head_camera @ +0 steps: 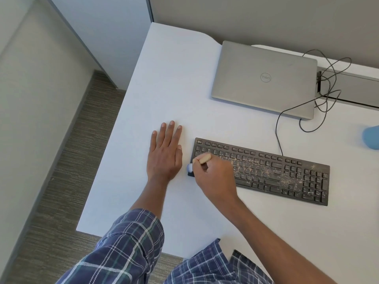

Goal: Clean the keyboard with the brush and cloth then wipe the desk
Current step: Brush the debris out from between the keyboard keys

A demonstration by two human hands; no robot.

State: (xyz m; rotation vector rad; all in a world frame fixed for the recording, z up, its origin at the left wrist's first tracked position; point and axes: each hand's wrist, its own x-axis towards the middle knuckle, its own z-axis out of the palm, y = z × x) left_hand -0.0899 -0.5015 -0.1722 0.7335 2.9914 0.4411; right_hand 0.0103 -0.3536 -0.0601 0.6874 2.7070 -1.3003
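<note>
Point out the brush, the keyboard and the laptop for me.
brush (203, 158): head view, on its wooden handle end.
keyboard (266, 173): head view, on the dusty middle keys.
laptop (264, 78): head view, middle of the closed lid.

Office cubicle: desk (164, 83), laptop (264, 78), partition (106, 33).

White desk (174, 78) fills centre and right. On it: dusty black keyboard (287, 175) mid-right, closed grey laptop (264, 78) above, looped black cable (276, 128), left hand (165, 152) lying flat, and something blue (371, 137), perhaps cloth, at the right edge.
</note>
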